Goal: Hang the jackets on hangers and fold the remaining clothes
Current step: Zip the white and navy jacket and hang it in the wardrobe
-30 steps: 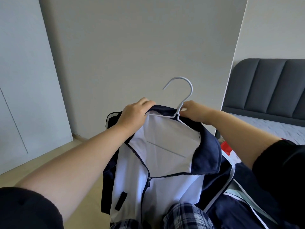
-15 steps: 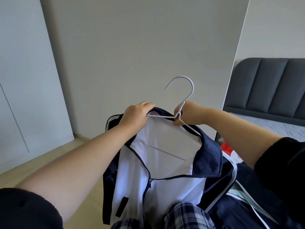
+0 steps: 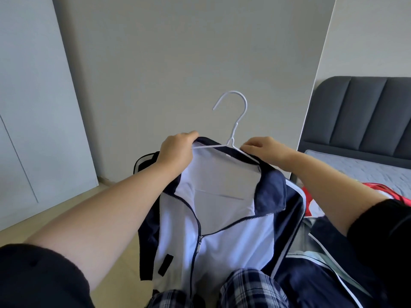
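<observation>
At frame centre, a left hand (image 3: 175,150) and right hand (image 3: 264,150) curl fingers round the collar of a soft, limp navy-and-white jacket (image 3: 222,218) on a stiff white hanger (image 3: 236,121), likely best gripped at its shoulders.

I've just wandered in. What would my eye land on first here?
A white wire hanger, its hook raised against the grey wall at centre, sits inside a navy-and-white jacket. The left hand and right hand grip the jacket's top edge either side of the hook. At far right stands a grey padded headboard.
</observation>
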`<state>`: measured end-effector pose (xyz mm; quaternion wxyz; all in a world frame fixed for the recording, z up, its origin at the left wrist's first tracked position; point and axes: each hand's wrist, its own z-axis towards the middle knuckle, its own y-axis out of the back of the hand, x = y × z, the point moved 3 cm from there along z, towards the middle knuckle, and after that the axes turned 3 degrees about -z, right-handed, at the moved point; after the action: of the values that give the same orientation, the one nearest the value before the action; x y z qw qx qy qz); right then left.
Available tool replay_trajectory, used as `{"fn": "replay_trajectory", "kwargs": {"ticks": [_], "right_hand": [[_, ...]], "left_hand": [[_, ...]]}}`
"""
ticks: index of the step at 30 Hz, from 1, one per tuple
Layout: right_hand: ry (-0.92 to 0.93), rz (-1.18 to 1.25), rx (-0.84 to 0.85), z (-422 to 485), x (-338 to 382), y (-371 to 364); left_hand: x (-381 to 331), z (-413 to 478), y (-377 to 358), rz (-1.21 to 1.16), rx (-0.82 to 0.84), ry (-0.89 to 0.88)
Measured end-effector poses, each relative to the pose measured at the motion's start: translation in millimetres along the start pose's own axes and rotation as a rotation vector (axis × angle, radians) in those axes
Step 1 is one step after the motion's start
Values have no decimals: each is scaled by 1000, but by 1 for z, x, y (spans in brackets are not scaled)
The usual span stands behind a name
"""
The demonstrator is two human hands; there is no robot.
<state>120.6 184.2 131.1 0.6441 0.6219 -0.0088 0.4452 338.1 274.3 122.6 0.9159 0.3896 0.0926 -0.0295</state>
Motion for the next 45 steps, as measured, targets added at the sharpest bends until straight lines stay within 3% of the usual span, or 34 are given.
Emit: {"fn": "replay_trajectory", "kwargs": {"ticks": [4, 6, 10, 14, 18, 20, 23, 27, 35, 45], "right_hand": [[-31, -14, 195, -7, -15, 1], [7, -171, 178, -7, -12, 2], [2, -265, -211, 5, -10, 5], [-29, -217, -546, 5, -13, 18], [63, -213, -707, -1, -4, 16], [132, -221, -722, -1, 1, 14], [105, -242, -674, 1, 1, 17], [29, -330, -808, 0, 3, 40], [-75, -326, -1134, -41, 38, 180], [34, -575, -1493, -153, 98, 349]], "left_hand": [[10, 4, 2, 11, -46, 77], [12, 6, -1, 15, -53, 104], [11, 15, 2, -182, -17, 95], [10, 20, 16, -447, 272, 41], [26, 22, 24, -288, 461, 79], [26, 21, 24, -213, 474, 87], [20, 17, 23, -152, 249, 103], [-4, 31, 30, -139, -7, 123], [-120, 110, 112, -132, -291, -5], [-259, 156, 210, -275, -508, -167]]}}
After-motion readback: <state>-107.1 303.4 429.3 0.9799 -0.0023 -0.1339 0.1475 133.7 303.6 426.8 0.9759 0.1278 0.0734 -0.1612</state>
